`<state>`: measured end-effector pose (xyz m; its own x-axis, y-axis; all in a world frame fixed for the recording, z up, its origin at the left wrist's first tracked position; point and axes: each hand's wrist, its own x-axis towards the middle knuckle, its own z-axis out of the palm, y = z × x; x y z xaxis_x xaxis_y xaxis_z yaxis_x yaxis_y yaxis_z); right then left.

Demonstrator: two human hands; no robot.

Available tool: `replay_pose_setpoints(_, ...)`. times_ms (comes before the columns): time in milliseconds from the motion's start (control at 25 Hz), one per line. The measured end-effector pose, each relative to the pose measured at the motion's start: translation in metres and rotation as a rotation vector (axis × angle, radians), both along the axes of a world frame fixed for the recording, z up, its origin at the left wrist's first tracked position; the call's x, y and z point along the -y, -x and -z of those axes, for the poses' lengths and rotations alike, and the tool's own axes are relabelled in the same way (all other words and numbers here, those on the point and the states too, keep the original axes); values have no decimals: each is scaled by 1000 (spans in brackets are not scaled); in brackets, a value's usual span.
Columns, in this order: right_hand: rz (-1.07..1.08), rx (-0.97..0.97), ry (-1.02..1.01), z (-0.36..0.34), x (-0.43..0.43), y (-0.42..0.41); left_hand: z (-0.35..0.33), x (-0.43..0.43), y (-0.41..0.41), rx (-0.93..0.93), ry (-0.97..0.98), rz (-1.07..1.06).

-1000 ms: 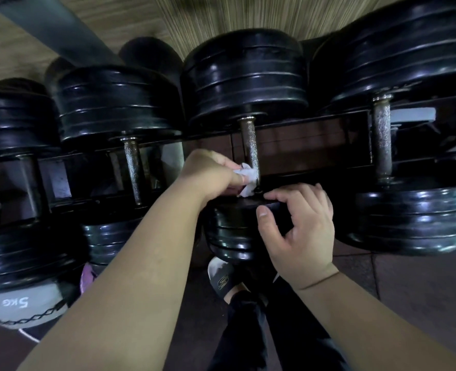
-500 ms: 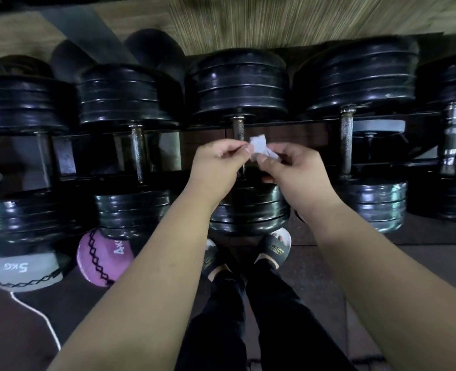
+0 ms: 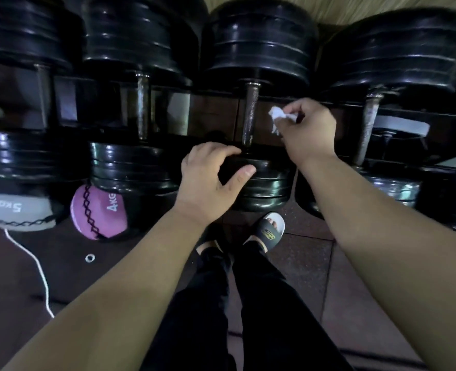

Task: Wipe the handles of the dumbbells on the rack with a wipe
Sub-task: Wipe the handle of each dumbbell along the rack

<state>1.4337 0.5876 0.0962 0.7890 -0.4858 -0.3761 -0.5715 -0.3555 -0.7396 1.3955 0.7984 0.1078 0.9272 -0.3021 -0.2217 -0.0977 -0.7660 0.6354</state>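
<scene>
Several black dumbbells lie across a dark rack, each with a worn metal handle. My right hand pinches a small crumpled white wipe, held just right of the middle dumbbell's handle and not touching it. My left hand rests on the near weight of that same dumbbell, fingers over its top edge and thumb against its side. Another handle stands to the left and one more handle to the right.
A pink 4 kg ball and a grey 5 kg ball sit on the floor under the rack at left. A white cord trails over the dark floor. My feet in slippers stand close to the rack.
The wipe passed from my left hand to my right hand. My left hand dropped onto the near weight of the middle dumbbell, and my right hand lifted to the right of its handle.
</scene>
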Motion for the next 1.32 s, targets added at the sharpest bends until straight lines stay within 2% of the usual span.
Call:
replay_pose_setpoints(280,-109,144,13,25,-10,-20,25,18,17,324,37,-42)
replay_pose_setpoints(440,-185,207,-102,21,-12,-16,26,19,18,324,34,-64)
replay_pose_setpoints(640,-137,142,-176,11,-13,-28,25,19,18,321,51,-84)
replay_pose_setpoints(760,-196,47,-265,14,-7,-24,25,20,19,328,50,-92)
replay_pose_setpoints(880,-286,-56,-237,19,-6,-13,28,20,20,333,44,-98)
replay_pose_setpoints(1120,-57,125,-261,22,-11,-35,30,20,19,352,37,-103)
replay_pose_setpoints(1320,-284,-112,-288,32,-3,-4,30,20,20,357,46,-102)
